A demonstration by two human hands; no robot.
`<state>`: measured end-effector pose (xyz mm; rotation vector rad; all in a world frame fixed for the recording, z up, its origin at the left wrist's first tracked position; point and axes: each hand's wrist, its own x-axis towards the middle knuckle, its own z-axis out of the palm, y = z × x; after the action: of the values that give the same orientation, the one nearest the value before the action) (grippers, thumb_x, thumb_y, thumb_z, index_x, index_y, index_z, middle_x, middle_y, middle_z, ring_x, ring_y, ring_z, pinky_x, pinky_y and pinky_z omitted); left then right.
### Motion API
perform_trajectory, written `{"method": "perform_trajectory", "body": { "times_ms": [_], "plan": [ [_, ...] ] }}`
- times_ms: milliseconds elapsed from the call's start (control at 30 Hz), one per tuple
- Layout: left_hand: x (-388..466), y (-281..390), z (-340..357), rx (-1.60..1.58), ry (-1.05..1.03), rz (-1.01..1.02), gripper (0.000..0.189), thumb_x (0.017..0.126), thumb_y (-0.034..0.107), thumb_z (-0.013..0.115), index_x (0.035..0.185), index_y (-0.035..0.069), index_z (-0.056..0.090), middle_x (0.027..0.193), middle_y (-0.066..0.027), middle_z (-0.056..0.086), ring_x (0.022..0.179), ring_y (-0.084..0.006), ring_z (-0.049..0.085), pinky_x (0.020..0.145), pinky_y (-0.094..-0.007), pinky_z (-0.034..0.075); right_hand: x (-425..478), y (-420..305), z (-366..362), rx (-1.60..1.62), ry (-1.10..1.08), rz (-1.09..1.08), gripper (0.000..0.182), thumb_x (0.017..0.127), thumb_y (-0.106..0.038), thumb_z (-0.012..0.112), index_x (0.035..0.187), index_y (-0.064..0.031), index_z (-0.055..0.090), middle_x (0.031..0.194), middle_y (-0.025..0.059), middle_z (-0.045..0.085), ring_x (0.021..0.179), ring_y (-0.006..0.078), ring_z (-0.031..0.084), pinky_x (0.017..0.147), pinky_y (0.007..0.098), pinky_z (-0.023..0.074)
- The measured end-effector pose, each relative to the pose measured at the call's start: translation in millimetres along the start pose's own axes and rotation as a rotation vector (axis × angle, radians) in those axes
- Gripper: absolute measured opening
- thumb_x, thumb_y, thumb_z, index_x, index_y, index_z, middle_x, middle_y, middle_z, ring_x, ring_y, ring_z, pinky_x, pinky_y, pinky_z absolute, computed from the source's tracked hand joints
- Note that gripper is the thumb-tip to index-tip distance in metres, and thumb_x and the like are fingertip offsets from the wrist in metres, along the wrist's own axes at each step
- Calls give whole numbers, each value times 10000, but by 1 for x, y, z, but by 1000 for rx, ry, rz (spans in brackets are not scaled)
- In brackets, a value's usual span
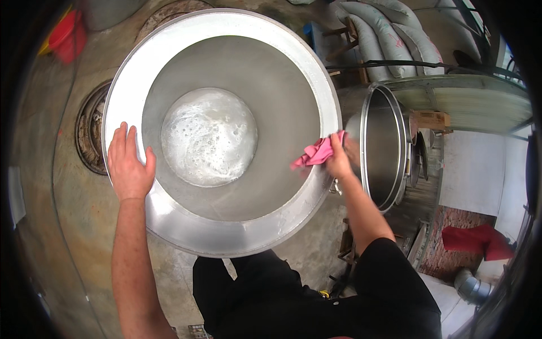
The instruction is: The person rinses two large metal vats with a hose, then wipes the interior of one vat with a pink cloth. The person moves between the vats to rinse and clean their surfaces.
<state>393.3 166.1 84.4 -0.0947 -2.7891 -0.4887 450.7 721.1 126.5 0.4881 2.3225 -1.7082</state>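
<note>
A large round metal vessel with a wide sloping rim fills the middle of the view. Deep inside, its round bottom looks wet, with bubbles or drops on it. My left hand rests flat on the left of the rim, fingers slightly spread and holding nothing. On the right side, my right hand grips a crumpled pink cloth against the rim's inner edge. Part of the cloth hangs over the inner wall and is blurred. The fingers beneath the cloth are partly hidden.
To the right stands another metal vessel, close to my right forearm. White sacks are piled at the back right. A red bucket sits far left, and a cable runs along the concrete floor. A round pit lies left of the vessel.
</note>
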Motion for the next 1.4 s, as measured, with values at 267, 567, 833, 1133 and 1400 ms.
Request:
{"method": "perform_trajectory", "body": {
  "times_ms": [267, 567, 833, 1133, 1400],
  "plan": [
    [1, 7, 4, 64, -50, 4, 519, 839, 178, 618, 1328, 31, 527, 1450, -131, 459, 1337, -317, 420, 1100, -443, 336, 36, -83, -18, -689, 697, -180, 382, 769, 59, 522, 1126, -52, 604, 1088, 171, 648, 1006, 348, 636, 877, 408, 508],
    [5, 12, 7, 58, -37, 22, 516, 850, 173, 608, 1341, 42, 521, 1454, -129, 456, 1336, -321, 426, 1099, -445, 340, 21, -26, -32, -1112, 127, -419, 289, 787, -176, 724, 1036, -47, 652, 1108, 159, 588, 1016, 337, 604, 897, 401, 498],
    [5, 11, 4, 47, -53, 7, 514, 849, 171, 607, 1337, 33, 524, 1451, -134, 461, 1337, -325, 426, 1098, -445, 343, 37, -21, 6, -802, 249, -9, 303, 823, -219, 711, 1047, -39, 617, 1127, 257, 610, 996, 363, 643, 828, 433, 529],
    [6, 12, 6, 18, -45, 12, 518, 851, 180, 611, 1338, 29, 522, 1447, -138, 466, 1337, -326, 425, 1100, -439, 339, 99, -30, 37, -1290, 399, -178, 291, 786, -70, 645, 1051, -73, 525, 1394, 330, 409, 954, 421, 608, 780, 503, 514],
    [-3, -1, 0, 56, -41, -14, 507, 862, 197, 613, 1339, 49, 529, 1449, -121, 472, 1333, -310, 435, 1098, -429, 342, 39, -5, 67, -1313, 515, 52, 795, 814, -363, 712, 1386, 28, 323, 1267, 256, 443, 1206, 424, 440, 1043, 532, 329]
  ]
}}
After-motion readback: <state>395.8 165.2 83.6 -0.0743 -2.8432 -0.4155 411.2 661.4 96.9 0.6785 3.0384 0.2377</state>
